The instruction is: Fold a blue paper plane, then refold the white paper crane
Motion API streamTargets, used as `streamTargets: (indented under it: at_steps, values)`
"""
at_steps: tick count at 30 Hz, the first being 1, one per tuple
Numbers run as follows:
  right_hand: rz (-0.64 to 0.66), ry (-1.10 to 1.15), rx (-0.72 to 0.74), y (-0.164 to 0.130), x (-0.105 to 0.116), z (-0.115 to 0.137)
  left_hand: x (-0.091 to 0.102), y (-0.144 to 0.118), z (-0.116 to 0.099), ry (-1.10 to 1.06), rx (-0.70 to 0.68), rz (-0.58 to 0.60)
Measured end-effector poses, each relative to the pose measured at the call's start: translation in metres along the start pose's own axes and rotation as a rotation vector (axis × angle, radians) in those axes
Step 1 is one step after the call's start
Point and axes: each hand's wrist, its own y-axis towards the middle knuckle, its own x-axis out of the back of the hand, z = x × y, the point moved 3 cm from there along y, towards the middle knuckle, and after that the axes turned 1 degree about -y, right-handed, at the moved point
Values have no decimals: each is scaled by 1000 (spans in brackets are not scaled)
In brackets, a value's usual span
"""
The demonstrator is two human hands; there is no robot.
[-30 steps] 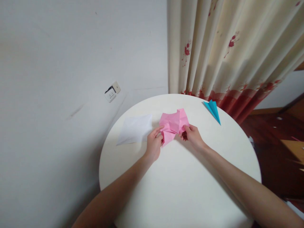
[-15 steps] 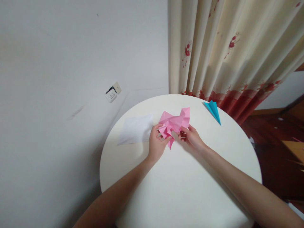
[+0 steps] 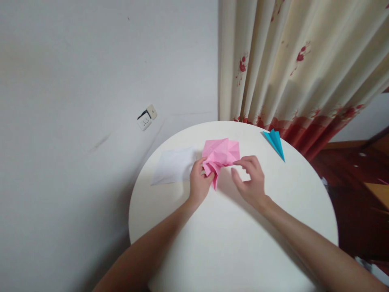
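Pink paper (image 3: 221,153), creased many times and half gathered into a loose folded shape, lies at the far middle of the round white worktop (image 3: 231,239), raised a little off the surface on its near side where a pointed flap hangs down. The left hand (image 3: 199,183) has its grip closed on that near left part, thumb and fingers pinching the layers just above the point. The right hand (image 3: 251,180) has its grip open, fingers spread and curled, the fingertips just touching or nearly touching the sheet's right edge; whether they press on it cannot be told. The sheet looks very light and thin, soft enough to bend under its own weight yet holding its creases, so it should lift with no effort but crumple or tear if squeezed hard or pulled from one corner. The firmest places to take hold seem to be the stacked folds near the left hand's pinch and the opposite folded edge by the right fingertips; a light two-sided pinch along a crease would likely keep the shape. A white sheet (image 3: 174,165) lies flat just to the left, apart from the pink one, and a blue paper plane (image 3: 275,142) rests near the far right rim, beside a curtain (image 3: 291,65)
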Motion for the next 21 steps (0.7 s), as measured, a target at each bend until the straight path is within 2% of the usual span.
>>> streamTargets:
  at_steps: [2, 5, 8, 15, 18, 21]
  values:
    - [140, -57, 45, -7, -14, 10, -2, -3, -5, 100, -92, 35]
    - [195, -139, 12, -12, -29, 7, -6, -9, -15, 220, -221, 99]
    - [131, -185, 24, -12, -30, -2, -8, -12, -21, 251, -246, 112]
    - [-2, -149, 45, -15, -26, 0, -3, -8, -24, 189, -158, -2]
    - [-30, -98, -39, -18, -29, -1, 1, -4, -17, 89, -77, -62]
    - [17, 33, -283, -23, -37, -8, 9, 3, -7, 41, -50, -138]
